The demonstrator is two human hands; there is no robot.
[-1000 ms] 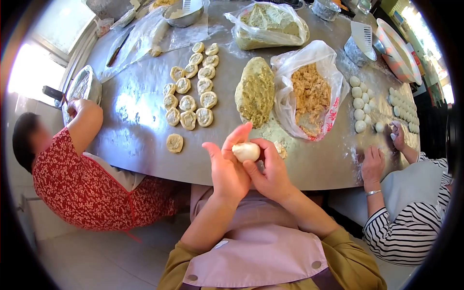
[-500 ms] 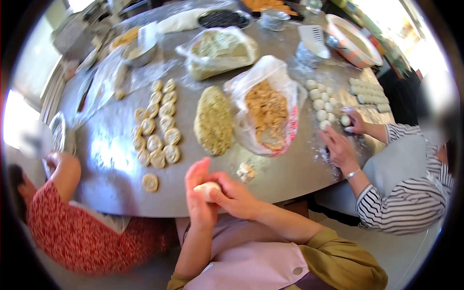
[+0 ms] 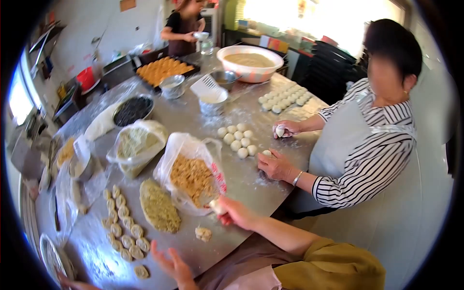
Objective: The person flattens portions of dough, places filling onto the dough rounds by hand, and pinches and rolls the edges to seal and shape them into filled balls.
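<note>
A pale dough ball (image 3: 217, 207) is held in the fingers of my right hand (image 3: 237, 213), beside the near edge of a plastic bag (image 3: 186, 143) of crumbly orange-brown filling (image 3: 192, 180). My left hand (image 3: 173, 265) is low at the table's front edge, fingers spread, with nothing in it. Between the hands lies a small lump of crumbly dough (image 3: 203, 234). A large mound of greenish filling (image 3: 159, 206) rests left of the bag. Further left, several flat spiral dough pieces (image 3: 127, 241) stand in rows, and a single one (image 3: 141, 271) lies nearest my left hand.
A co-worker in a striped top (image 3: 357, 179) handles dough balls on the right, near a cluster of white balls (image 3: 236, 136). Behind stand rows of small pieces (image 3: 286, 99), a large basin (image 3: 273, 59), and a tray of orange pieces (image 3: 166, 67). Another person (image 3: 186, 29) stands at the back.
My hands have parted: the right moved right with the dough ball, and the left dropped down, opened. My view has swung up and right, bringing the co-worker and far room into sight.
</note>
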